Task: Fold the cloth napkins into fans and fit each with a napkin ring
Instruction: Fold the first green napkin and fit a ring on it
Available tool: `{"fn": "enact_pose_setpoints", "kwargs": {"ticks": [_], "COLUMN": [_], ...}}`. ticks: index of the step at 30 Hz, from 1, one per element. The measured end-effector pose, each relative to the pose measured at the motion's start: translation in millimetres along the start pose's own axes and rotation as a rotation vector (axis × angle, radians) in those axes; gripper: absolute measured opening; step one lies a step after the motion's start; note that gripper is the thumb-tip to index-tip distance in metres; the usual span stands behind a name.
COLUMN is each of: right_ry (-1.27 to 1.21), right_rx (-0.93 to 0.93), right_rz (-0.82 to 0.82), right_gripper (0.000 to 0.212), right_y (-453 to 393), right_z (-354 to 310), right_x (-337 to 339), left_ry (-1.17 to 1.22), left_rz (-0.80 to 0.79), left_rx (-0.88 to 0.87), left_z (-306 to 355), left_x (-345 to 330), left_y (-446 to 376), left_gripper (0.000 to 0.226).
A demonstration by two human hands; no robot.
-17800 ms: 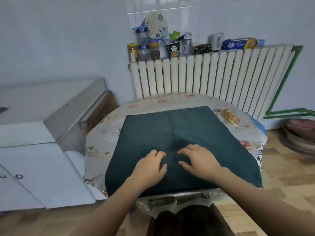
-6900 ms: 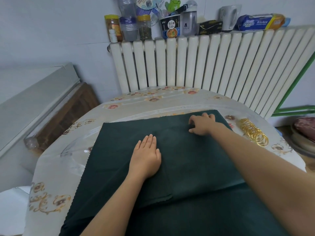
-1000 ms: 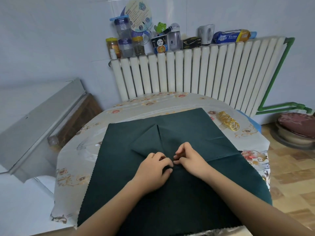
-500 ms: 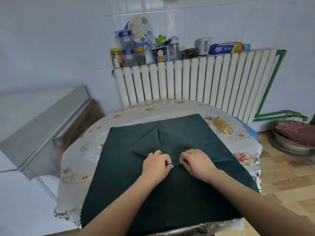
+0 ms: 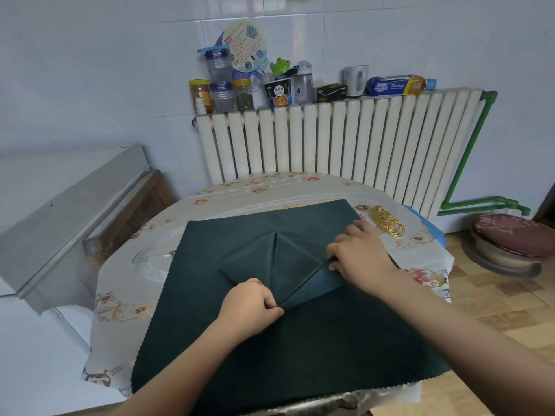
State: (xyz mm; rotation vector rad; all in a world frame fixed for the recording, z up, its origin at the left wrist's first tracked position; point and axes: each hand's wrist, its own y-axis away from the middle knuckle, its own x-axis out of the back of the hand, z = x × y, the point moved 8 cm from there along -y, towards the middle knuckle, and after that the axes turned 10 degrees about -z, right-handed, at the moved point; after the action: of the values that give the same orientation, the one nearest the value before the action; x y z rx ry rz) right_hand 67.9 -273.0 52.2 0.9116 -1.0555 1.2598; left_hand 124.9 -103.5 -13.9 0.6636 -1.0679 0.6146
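Note:
A dark green cloth napkin (image 5: 300, 340) lies spread over most of the table (image 5: 126, 295), with two corners folded in to a point near its middle. My left hand (image 5: 250, 303) pinches the cloth at the near tip of those folds. My right hand (image 5: 359, 253) lies on the right flap, thumb and fingers holding its creased edge, the flap slightly raised. A pile of gold napkin rings (image 5: 387, 225) sits on the table just beyond my right hand, apart from it.
A white radiator (image 5: 345, 145) stands behind the table, its top crowded with jars, bottles and packets (image 5: 282, 82). A grey cabinet (image 5: 69, 214) is at the left. A cushioned stool (image 5: 510, 244) stands on the floor at the right.
My right hand has moved away from my left, rightward along the fold, and a right flap now shows raised. My left hand stays pinching the centre. The camera has lifted slightly.

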Motion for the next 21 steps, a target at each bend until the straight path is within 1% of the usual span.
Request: {"fn": "enact_pose_setpoints", "kwargs": {"ticks": [3,5,8,10,14,15,16,17,19,20,21], "right_ry": [0.083,0.115,0.101,0.039,-0.168,-0.216,-0.270,-0.347,-0.620,-0.764,-0.868], "right_rx": [0.031,0.077,0.151,0.179,0.213,0.212,0.197,0.160,0.017,-0.060,-0.123], "right_rz": [-0.023,-0.038,-0.048,-0.045,-0.042,-0.035,-0.025,-0.015,-0.032,-0.048,-0.072], "right_gripper": [0.028,0.028,0.029,0.027,0.027,0.030,0.038,0.051,0.079,0.086,0.086], "right_y": [-28.8,-50.7,-83.1,-97.4,-116.2,-119.4,-120.2,-120.9,-122.4,-121.9,-121.2], "right_z": [-13.1,-26.2,-45.4,-51.3,-54.8,-54.5,-52.8,-49.1,-34.0,-26.1,-20.5], "right_x": [11.3,13.8,8.7,2.9,-18.0,-24.2,-29.2,-34.6,-48.3,-56.6,-65.7], "left_ry": [0.008,0.009,-0.009,-0.014,-0.047,-0.051,-0.053,-0.047,-0.028,-0.023,-0.024], "left_rz": [-0.025,-0.034,-0.037,-0.031,-0.051,-0.055,-0.057,-0.060,-0.072,-0.081,-0.094], "left_rx": [0.036,0.056,0.073,0.079,0.078,0.077,0.075,0.075,0.067,0.054,0.037], "left_z": [-2.0,-5.0,-7.8,-6.5,-7.7,-8.2,-7.5,-7.9,-9.8,-9.7,-8.7], "left_x": [2.3,3.4,4.3,5.0,5.8,6.2,7.2,8.1,8.6,8.5,7.8], "left_y": [-5.2,-8.2,-11.6,-12.2,-15.6,-16.9,-17.2,-18.1,-20.5,-21.3,-22.0], "left_gripper": [0.032,0.035,0.031,0.027,0.026,0.025,0.025,0.024,0.024,0.025,0.027]}}
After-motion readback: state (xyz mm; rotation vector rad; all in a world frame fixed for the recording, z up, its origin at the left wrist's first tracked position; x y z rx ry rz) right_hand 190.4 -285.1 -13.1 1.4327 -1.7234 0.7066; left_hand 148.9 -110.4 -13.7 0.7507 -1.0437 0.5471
